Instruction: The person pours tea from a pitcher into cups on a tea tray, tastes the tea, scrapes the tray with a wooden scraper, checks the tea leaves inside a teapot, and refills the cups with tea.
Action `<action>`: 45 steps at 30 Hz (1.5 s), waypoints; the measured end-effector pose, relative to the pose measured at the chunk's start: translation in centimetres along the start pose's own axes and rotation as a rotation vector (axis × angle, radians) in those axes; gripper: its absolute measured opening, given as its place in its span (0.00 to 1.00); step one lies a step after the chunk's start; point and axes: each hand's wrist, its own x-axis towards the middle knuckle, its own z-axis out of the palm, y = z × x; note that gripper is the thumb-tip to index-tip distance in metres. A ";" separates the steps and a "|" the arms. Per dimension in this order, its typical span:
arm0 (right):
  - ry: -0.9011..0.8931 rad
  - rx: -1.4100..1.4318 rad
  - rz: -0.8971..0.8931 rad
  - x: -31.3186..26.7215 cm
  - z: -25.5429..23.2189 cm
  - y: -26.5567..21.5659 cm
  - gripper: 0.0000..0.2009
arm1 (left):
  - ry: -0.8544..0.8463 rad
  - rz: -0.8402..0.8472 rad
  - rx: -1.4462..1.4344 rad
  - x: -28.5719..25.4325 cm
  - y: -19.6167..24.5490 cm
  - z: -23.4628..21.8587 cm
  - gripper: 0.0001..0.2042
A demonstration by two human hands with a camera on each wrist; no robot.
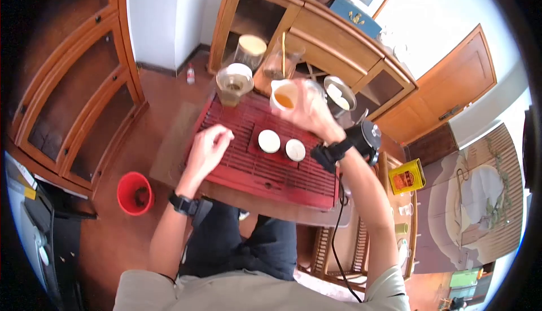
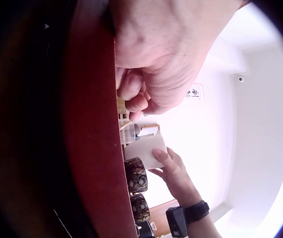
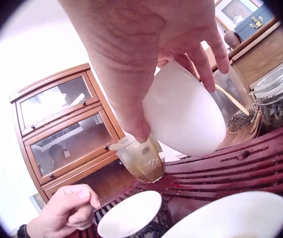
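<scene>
My right hand point(image 1: 307, 108) grips a white tea pitcher point(image 3: 183, 111) between thumb and fingers, above the far part of the slatted red tea tray point(image 1: 248, 170). Amber tea point(image 1: 284, 101) shows inside the pitcher, which is tilted. Two small cups stand nearer on the tray, white inside and dark patterned outside: a left cup point(image 1: 269, 141) and a right cup point(image 1: 294, 150). At the tray's left side my left hand point(image 1: 209, 150) rests with loosely curled fingers and nothing visible in them. A glass vessel point(image 3: 144, 161) with yellowish liquid stands at the tray's far left corner.
Behind the tray are a lidded jar point(image 1: 250, 51), a clear glass container point(image 1: 282, 62) with a wooden stick, and a metal-rimmed bowl point(image 1: 340, 93). A black kettle point(image 1: 367, 139) stands to the right, its cord hanging down. A red bin point(image 1: 135, 193) sits on the floor at left.
</scene>
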 end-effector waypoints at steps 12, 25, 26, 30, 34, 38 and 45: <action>-0.028 0.105 0.135 -4.7 -9.7 -0.2 0.42 | -0.008 -0.074 0.008 -0.4 -0.9 -0.6 0.08; -0.454 -0.012 0.143 -7.9 -11.3 -0.7 0.35 | -0.006 -0.057 -0.013 -0.2 -0.1 0.2 0.08; -0.462 0.000 0.140 -7.9 -10.7 -0.7 0.35 | 0.039 0.031 -0.020 0.0 -0.4 0.4 0.08; -0.604 -0.048 0.100 -7.7 -9.5 -0.6 0.33 | 0.016 0.020 -0.063 -0.1 -1.1 0.5 0.08; -0.711 -0.157 0.112 -7.1 -8.8 -0.7 0.31 | 0.004 -0.014 0.028 0.0 -0.7 0.2 0.07; -0.817 -0.237 0.076 -6.7 -8.5 -0.5 0.34 | 0.056 0.103 -0.042 0.1 -1.4 0.7 0.08; -0.873 -0.324 0.082 -5.5 -9.1 -1.6 0.35 | 0.036 0.010 -0.019 0.0 -1.1 0.6 0.08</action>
